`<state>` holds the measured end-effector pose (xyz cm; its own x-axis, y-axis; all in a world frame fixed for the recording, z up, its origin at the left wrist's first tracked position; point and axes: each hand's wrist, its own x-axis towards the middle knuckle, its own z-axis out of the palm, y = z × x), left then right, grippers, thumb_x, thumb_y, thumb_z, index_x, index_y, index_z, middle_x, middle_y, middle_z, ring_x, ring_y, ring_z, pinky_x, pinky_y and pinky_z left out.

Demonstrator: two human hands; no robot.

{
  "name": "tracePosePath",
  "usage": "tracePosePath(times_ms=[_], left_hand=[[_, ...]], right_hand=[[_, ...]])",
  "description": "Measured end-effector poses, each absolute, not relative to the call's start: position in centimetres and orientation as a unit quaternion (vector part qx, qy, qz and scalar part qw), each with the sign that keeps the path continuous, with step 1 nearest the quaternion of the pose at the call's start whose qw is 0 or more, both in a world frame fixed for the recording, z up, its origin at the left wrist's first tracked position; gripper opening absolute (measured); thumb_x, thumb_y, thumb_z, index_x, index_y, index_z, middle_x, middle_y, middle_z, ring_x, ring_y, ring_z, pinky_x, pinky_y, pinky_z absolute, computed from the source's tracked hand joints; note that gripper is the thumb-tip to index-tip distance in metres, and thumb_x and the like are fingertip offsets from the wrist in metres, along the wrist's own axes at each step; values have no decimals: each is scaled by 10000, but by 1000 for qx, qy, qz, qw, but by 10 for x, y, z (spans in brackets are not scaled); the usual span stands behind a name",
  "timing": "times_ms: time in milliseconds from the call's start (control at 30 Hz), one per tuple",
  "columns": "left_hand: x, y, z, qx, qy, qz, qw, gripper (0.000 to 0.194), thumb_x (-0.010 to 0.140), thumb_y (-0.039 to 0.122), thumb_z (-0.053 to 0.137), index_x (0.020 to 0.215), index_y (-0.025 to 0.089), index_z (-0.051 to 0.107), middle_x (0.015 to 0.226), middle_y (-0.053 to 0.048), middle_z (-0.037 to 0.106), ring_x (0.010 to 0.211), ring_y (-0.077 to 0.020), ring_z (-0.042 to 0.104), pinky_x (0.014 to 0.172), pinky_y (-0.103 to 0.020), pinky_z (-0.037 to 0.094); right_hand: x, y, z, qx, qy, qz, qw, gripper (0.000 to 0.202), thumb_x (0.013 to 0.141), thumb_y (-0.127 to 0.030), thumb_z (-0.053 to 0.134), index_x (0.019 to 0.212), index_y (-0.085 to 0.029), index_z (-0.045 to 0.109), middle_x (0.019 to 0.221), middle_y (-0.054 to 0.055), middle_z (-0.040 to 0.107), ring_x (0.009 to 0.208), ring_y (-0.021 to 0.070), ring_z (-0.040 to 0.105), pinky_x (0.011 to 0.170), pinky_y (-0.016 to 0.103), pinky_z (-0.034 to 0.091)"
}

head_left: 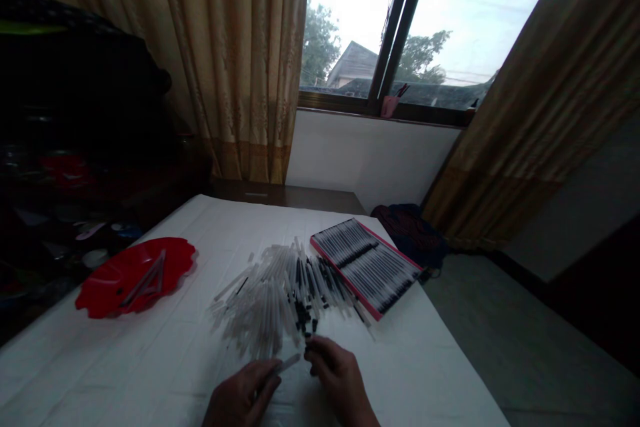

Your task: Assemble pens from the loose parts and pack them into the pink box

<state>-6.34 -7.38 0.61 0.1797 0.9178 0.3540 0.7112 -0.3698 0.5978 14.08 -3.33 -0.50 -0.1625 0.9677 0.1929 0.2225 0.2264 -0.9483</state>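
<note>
My left hand (245, 392), at the bottom of the head view, pinches a clear plastic tube (288, 363) that points up to the right. Just right of its tip is my right hand (336, 373), fingers closed on a small black piece (307, 351). Beyond both hands a loose pile of translucent tubes (270, 300) is spread on the white table, with black pieces (301, 313) among them at its right side. To the right of the pile, a pink-edged box (373, 267) holds two rows of black-ended pens.
A red scalloped tray (135, 277) with a clear triangular item (145, 283) lies on the left of the white table (165, 367). Dark shelving with clutter stands at the far left. Curtains (240, 60) and a window are behind; dark cloth (413, 233) lies beyond the box.
</note>
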Motion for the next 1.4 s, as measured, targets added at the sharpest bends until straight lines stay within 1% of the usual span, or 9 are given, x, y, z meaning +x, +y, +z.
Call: tracePosePath(times_ms=[100, 267, 433, 633, 800, 1033, 1200, 1300, 1400], left_hand=[[-61, -73, 7, 765, 534, 329, 144, 223, 869, 371, 531, 1034, 323, 672, 961, 51, 756, 839, -112, 716, 754, -124, 531], [-59, -72, 8, 771, 535, 315, 141, 219, 867, 349, 538, 1043, 331, 667, 963, 63, 752, 844, -104, 713, 758, -117, 528], [-59, -72, 11, 771, 537, 311, 143, 207, 863, 343, 545, 1025, 331, 674, 923, 67, 754, 810, -103, 716, 727, -115, 535], [-59, -73, 14, 770, 538, 310, 147, 211, 861, 345, 547, 1028, 330, 674, 947, 59, 754, 830, -111, 714, 742, -126, 535], [-59, -72, 17, 772, 538, 303, 151, 208, 845, 333, 558, 1009, 326, 686, 919, 57, 759, 804, -117, 720, 723, -132, 541], [-58, -70, 16, 783, 533, 274, 169, 213, 868, 341, 529, 1019, 316, 678, 918, 47, 755, 814, -120, 713, 738, -144, 531], [-56, -68, 17, 803, 523, 240, 152, 190, 869, 306, 526, 992, 323, 670, 815, 46, 730, 705, -111, 701, 640, -138, 509], [-53, -67, 19, 817, 514, 228, 129, 174, 870, 296, 522, 968, 312, 666, 759, 42, 705, 658, -110, 685, 597, -138, 483], [-47, -66, 20, 822, 515, 211, 119, 163, 873, 287, 521, 956, 302, 661, 758, 34, 697, 663, -122, 684, 586, -153, 474]], right_hand=[[144, -34, 1, -456, -653, 401, 453, 294, 820, -449, 592, 872, -180, 699, 741, 55, 706, 578, 163, 643, 542, 235, 515], [147, -38, 13, -442, -717, 304, 445, 194, 840, -331, 573, 882, -199, 708, 741, 52, 717, 618, 158, 642, 595, 231, 520], [147, -40, 20, -425, -739, 273, 444, 158, 853, -253, 544, 871, -195, 689, 762, 46, 708, 638, 145, 636, 612, 212, 508], [147, -40, 18, -423, -749, 278, 428, 136, 860, -242, 542, 878, -196, 668, 766, 39, 693, 670, 147, 642, 626, 212, 498], [150, -39, 26, -414, -781, 259, 389, 137, 872, -216, 529, 872, -214, 667, 801, 40, 693, 723, 155, 645, 668, 227, 493], [155, -38, 30, -432, -786, 276, 347, 123, 850, -189, 547, 859, -212, 667, 808, 32, 697, 723, 160, 645, 666, 231, 481], [163, -37, 36, -433, -799, 284, 306, 154, 846, -193, 533, 803, -230, 675, 738, 1, 691, 660, 147, 624, 626, 221, 453], [167, -36, 38, -440, -809, 277, 275, 173, 849, -191, 510, 772, -219, 662, 696, -3, 680, 644, 144, 615, 611, 215, 429], [166, -36, 31, -466, -807, 253, 261, 273, 889, -241, 446, 696, -202, 635, 638, 7, 662, 586, 141, 600, 566, 214, 399]])
